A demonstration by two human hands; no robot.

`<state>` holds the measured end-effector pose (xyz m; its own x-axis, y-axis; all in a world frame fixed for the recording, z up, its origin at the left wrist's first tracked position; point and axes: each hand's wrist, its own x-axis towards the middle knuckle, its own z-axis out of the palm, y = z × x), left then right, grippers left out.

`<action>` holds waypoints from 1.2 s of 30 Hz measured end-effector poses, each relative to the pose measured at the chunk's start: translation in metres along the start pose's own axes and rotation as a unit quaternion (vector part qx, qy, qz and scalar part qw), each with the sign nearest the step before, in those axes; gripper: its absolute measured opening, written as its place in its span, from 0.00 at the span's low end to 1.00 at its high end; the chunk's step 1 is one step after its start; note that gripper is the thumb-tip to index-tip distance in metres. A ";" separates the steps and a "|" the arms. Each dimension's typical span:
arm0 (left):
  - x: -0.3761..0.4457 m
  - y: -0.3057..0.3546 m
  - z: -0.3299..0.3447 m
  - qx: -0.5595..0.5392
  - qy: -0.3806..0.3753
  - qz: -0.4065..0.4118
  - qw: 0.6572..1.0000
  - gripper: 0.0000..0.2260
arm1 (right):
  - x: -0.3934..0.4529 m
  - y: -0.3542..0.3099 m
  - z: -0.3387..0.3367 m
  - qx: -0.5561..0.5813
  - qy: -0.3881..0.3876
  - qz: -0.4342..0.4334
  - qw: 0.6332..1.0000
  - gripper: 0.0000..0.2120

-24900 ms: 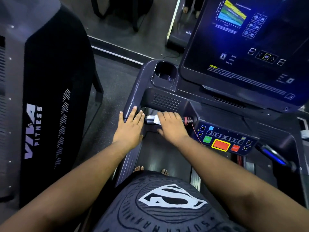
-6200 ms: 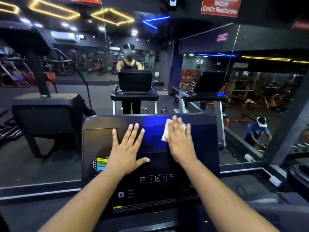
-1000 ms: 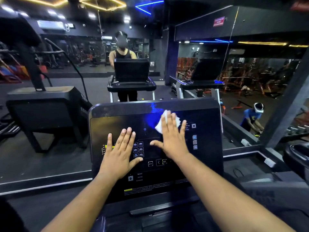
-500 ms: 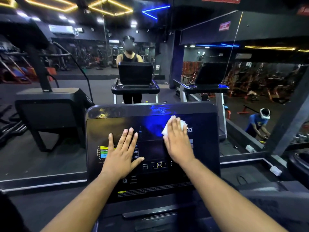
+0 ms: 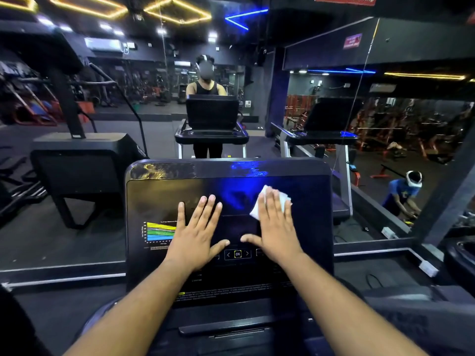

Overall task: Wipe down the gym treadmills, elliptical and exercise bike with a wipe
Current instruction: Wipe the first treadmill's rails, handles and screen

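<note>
Head view: flat right hand (image 5: 276, 227) presses wipe (image 5: 282, 201) on console screen (image 5: 159, 201); left hand (image 5: 195, 236) flat beside; mirror (image 5: 154, 98) apparently beyond.

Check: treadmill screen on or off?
On. The treadmill screen shows a lit coloured chart and an OK button between both hands.

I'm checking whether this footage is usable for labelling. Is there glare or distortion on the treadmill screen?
Head view: dim gym, blue ceiling-light glare smeared across the screen between the left hand and the wipe under the right hand; yellow glare on the top-left bezel; wide-angle bending at the frame edges; hands sharp.
</note>
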<state>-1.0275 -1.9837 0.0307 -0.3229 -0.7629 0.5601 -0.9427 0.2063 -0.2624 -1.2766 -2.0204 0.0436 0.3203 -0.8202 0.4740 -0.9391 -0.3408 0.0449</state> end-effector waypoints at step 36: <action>0.008 0.077 0.015 -0.015 0.014 0.042 0.999 0.39 | -0.116 0.091 0.053 0.015 -0.047 0.066 0.997 0.58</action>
<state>-1.1011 -1.9833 0.0036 -0.4029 -0.7253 0.5582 -0.9140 0.2871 -0.2868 -1.3928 -1.9811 -0.0540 0.2056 -0.8981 0.3887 -0.9701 -0.2394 -0.0399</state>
